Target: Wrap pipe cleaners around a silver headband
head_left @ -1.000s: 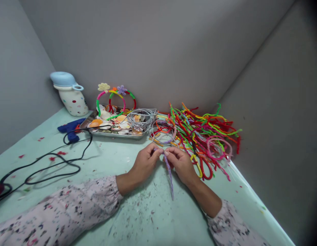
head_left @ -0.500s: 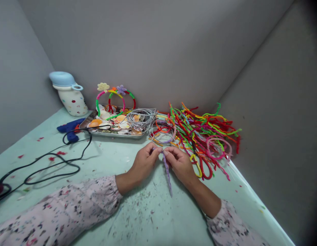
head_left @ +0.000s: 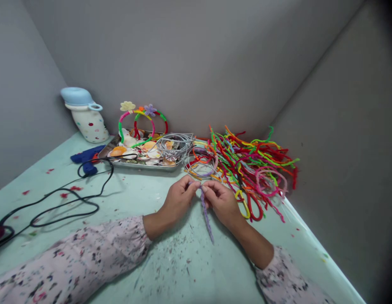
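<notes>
A purple fuzzy stem (head_left: 206, 219) is pinched between both hands, and its long end hangs down toward the near side of the table. My left hand (head_left: 179, 196) has thumb and forefinger closed on the stem's upper part. Close beside it, my right hand (head_left: 221, 201) pinches the same stem, fingertips almost touching the left ones. Just beyond the hands lie wire rings (head_left: 200, 166), some wrapped in coloured stems. A big heap of colourful fuzzy stems (head_left: 246, 156) spreads behind my right hand, with red-and-yellow-handled scissors (head_left: 254, 207) at its near edge.
A metal tray (head_left: 145, 166) holds shells, coiled silver wire (head_left: 175, 147) and two coloured hoops with flowers. Left of it are a blue glue gun (head_left: 88, 158), its black cable (head_left: 97, 207) and a white bottle with blue lid (head_left: 90, 124). Grey walls enclose the table (head_left: 120, 257).
The hanging end of the purple stem has shifted very slightly to the right. Both hands keep nearly the same place and grip.
</notes>
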Motion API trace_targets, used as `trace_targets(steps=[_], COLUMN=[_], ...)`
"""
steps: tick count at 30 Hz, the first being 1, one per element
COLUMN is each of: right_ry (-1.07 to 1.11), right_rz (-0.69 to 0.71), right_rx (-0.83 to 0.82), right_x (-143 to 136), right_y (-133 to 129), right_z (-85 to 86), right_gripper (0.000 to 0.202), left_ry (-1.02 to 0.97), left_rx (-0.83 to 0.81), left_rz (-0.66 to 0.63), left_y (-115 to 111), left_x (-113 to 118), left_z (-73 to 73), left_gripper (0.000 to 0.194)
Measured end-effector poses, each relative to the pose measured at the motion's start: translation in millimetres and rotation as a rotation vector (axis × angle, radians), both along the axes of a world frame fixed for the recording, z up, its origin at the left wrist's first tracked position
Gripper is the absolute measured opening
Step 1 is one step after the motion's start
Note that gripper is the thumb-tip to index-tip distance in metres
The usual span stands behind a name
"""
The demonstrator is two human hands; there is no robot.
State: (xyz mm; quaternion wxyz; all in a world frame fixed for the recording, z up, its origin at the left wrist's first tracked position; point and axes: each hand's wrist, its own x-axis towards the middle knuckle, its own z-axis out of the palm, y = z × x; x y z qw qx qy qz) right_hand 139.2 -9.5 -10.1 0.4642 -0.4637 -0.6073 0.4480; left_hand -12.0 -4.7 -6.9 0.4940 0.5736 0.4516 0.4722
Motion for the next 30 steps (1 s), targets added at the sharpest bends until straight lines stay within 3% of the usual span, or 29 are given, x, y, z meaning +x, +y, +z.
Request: trace_targets(steps=[7,30], right_ry=[-0.062,-0.053], right_rz=[-0.022,-0.010], right_rx=[0.080,0.079], right_x=[-1.6,-1.0], right_y=[-2.8,-3.4], right_z=[0.7,-1.0], right_gripper=[0.017,0.015], left_ry=[-0.020,-0.025], left_rx=[-0.001,0.012], left_rz=[-0.010,0.006], left_y=[0.6,-0.4], left_x=[0.5,0.6], left_z=[-1.5,-0.6], left_gripper=[0.033,0.032])
